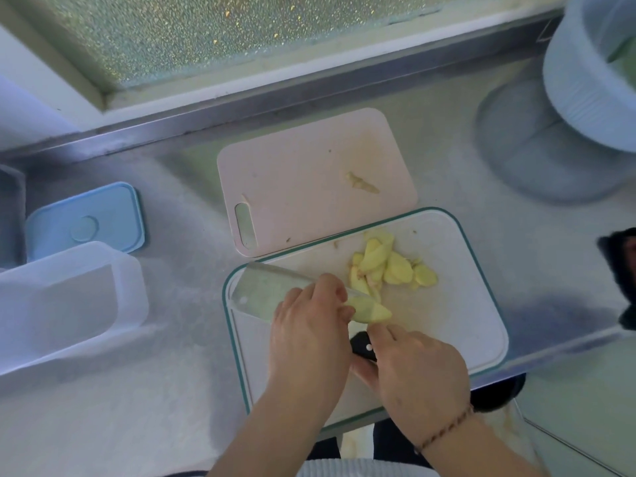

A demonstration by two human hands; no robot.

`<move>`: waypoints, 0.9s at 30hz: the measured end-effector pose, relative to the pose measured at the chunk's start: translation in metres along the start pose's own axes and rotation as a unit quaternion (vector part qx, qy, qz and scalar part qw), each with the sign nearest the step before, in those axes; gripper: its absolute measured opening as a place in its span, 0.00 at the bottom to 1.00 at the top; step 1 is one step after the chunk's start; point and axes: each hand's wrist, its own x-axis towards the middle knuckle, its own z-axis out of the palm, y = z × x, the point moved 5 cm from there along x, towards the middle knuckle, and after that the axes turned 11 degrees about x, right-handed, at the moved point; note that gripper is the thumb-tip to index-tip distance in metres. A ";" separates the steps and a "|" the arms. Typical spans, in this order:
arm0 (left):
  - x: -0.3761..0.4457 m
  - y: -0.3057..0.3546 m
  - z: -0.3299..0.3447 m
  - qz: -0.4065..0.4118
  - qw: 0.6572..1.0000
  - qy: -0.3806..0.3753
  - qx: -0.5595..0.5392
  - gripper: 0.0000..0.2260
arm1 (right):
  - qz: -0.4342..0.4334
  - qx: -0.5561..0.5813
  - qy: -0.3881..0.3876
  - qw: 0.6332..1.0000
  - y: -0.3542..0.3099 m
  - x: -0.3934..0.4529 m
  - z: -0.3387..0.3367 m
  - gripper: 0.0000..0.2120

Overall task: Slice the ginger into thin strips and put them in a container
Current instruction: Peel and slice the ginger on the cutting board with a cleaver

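On the green-rimmed board (481, 339): left hand (306, 335) curling fingers onto the ginger (373, 311), steadying it; right hand (416, 366) gripping the cleaver (261, 294) for slicing (slices (395, 266) piling behind, clear container (69, 297) waiting well apart).

A kitchen: a steel worktop (481, 201) under a frosted window (241, 36) carries two cutting boards (309, 173), a cleaver (261, 294), sliced ginger (395, 266), a plastic container (69, 297) and its blue lid (86, 218).
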 end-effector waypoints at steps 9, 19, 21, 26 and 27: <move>0.022 -0.002 -0.019 0.101 0.977 0.001 -0.188 0.12 | 0.226 -0.016 -0.065 0.972 0.075 -0.019 -0.033 0.33; 0.048 -0.023 0.013 0.105 0.984 0.118 -0.088 0.11 | 0.300 0.119 -0.037 0.946 0.091 -0.031 -0.055 0.31; 0.030 -0.042 0.004 0.098 0.971 0.195 -0.095 0.08 | 0.278 0.222 -0.074 0.932 0.077 -0.035 -0.042 0.36; -0.023 -0.077 0.009 0.160 0.947 0.269 -0.074 0.06 | 0.229 0.363 -0.204 0.880 0.030 -0.025 -0.004 0.41; -0.029 -0.079 0.014 0.181 0.946 0.259 -0.065 0.07 | 0.224 0.366 -0.221 0.876 0.025 -0.021 0.002 0.40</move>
